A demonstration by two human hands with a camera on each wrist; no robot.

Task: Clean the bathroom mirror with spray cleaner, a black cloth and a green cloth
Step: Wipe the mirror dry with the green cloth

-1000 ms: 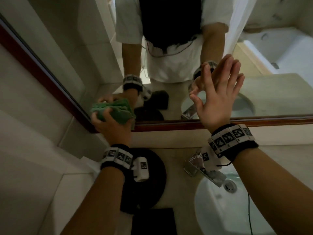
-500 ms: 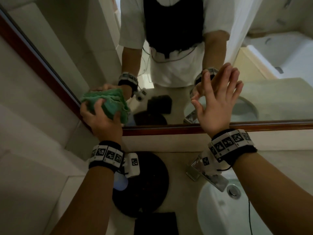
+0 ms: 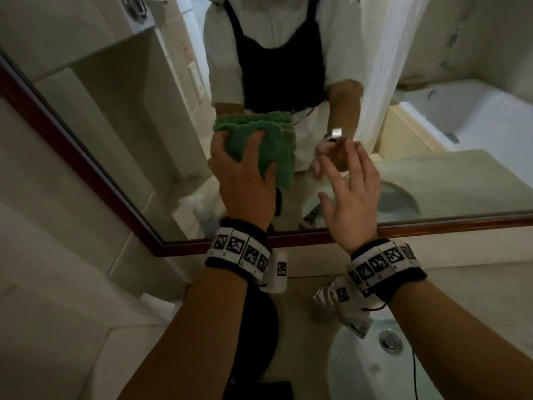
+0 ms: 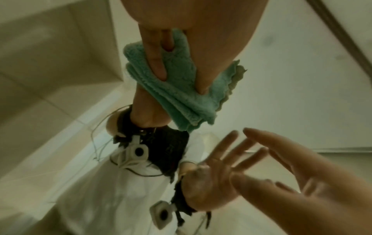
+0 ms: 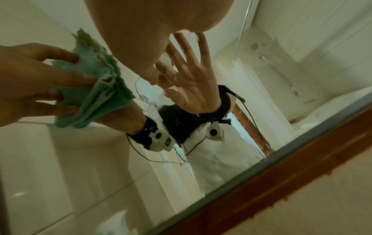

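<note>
Up close at the bathroom mirror (image 3: 121,116), I see its dark wooden frame (image 3: 432,226) run along the bottom edge below both hands and climb away at the left. Beyond the glass lie pale tiled walls, a bathtub reflected past the right hand, and a beige counter (image 3: 476,284) under the wrists. A white basin (image 3: 360,376) with a metal drain sits beneath the right forearm, the tap partly hidden behind that wrist's marker band.

My left hand (image 3: 245,183) holds the green cloth (image 3: 271,145) flat on the glass, fingers spread across its back and thumb tucked at its left edge. Folded in several layers, the cloth has its long axis running roughly up the mirror, its scalloped edges (image 4: 231,89) fanning toward the right hand. Its face against the glass is hidden in the head view and shows only as a reflection.

My right hand (image 3: 352,194), just beside the cloth but apart from it, is spread wide and holds nothing; the right wrist view shows the fingertips (image 5: 181,39) meeting their own reflection at the glass.

A round dark object (image 3: 259,327) on the counter lies mostly hidden under my left forearm, and I cannot tell what it is. A pale bottle shape reflected below the left hand is too blurred to identify.
</note>
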